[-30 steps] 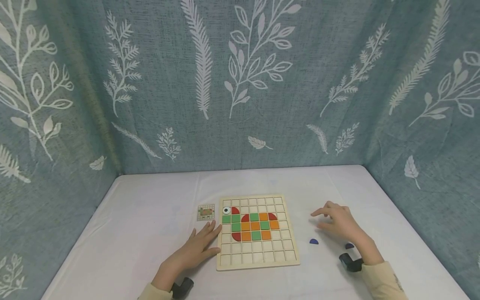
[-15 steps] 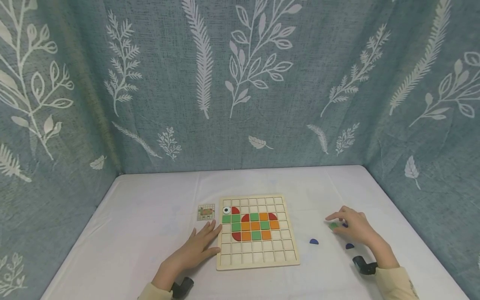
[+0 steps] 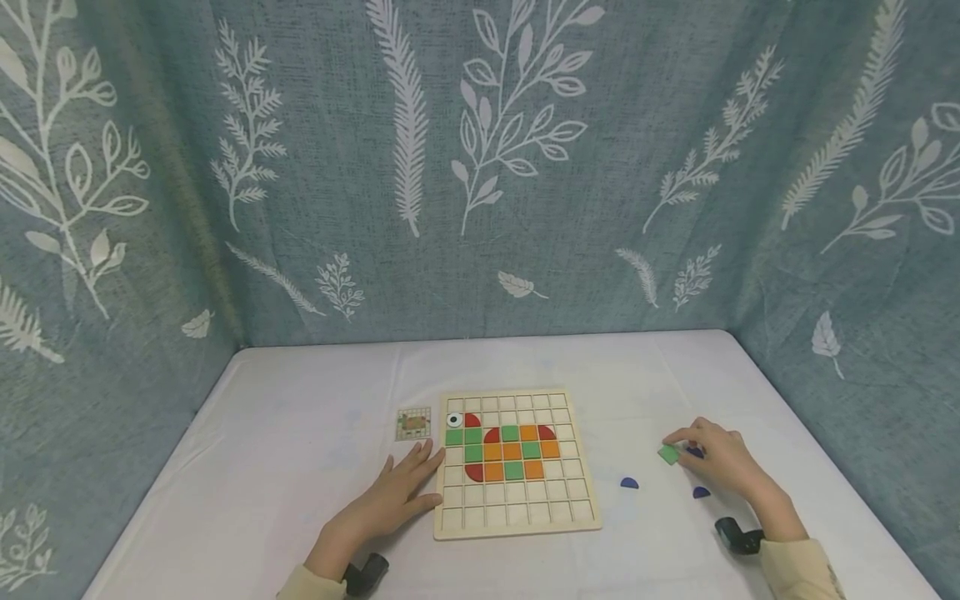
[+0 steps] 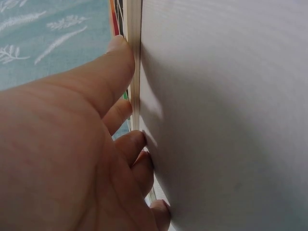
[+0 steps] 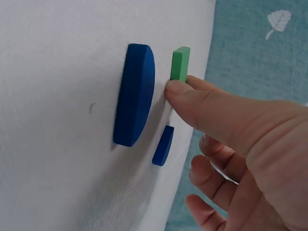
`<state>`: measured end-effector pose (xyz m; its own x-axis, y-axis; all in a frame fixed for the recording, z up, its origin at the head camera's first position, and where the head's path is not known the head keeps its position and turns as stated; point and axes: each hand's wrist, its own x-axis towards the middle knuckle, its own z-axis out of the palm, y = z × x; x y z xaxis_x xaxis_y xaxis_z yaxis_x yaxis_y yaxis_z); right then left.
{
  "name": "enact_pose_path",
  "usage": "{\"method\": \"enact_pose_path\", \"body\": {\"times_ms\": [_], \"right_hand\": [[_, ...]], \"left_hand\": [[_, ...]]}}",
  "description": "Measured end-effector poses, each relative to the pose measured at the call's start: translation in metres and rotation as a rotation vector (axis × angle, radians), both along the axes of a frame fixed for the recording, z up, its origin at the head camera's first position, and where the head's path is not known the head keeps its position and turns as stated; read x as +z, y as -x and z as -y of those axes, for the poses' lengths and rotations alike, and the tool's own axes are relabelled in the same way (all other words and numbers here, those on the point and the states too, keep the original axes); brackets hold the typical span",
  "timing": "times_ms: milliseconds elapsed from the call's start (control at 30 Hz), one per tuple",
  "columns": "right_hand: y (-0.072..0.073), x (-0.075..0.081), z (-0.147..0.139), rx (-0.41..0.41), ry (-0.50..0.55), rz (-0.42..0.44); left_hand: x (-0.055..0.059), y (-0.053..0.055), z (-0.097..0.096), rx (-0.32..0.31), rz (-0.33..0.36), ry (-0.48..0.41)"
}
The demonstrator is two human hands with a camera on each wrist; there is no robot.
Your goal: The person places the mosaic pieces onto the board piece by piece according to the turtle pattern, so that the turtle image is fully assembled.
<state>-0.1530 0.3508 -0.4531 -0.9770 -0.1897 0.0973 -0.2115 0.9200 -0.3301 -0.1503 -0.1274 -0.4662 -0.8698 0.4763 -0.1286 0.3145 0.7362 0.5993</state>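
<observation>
My right hand pinches a green square tile between thumb and forefinger, low over the right side of the table. In the right wrist view the green tile sticks out past the thumb tip, and the other fingers are loosely bent. A blue half-round piece lies just beside those fingers. My left hand rests at the left edge of a wooden grid board, fingers spread and thumb touching the edge. Green, orange and red pieces and a round eye piece sit in the board's squares.
Two more blue half-round pieces lie on the white cloth, one piece right of the board and another piece near the right wrist. A small picture card lies left of the board. A patterned curtain hangs behind the table.
My right hand has moved right and slightly down, away from the board, and has taken hold of the green tile. The left hand and the board have stayed in place.
</observation>
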Motion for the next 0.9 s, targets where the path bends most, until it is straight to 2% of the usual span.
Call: {"method": "enact_pose_path", "body": {"times_ms": [500, 733, 900], "right_hand": [[0.0, -0.001, 0.012, 0.004, -0.024, -0.049], [0.004, -0.002, 0.026, 0.025, -0.028, -0.103], [0.005, -0.003, 0.038, 0.037, -0.033, -0.115]], "left_hand": [[-0.001, 0.0, 0.0, 0.008, -0.003, 0.003], [-0.002, -0.001, 0.002, -0.012, -0.026, -0.054], [-0.002, 0.0, 0.001, -0.01, -0.016, -0.026]]}}
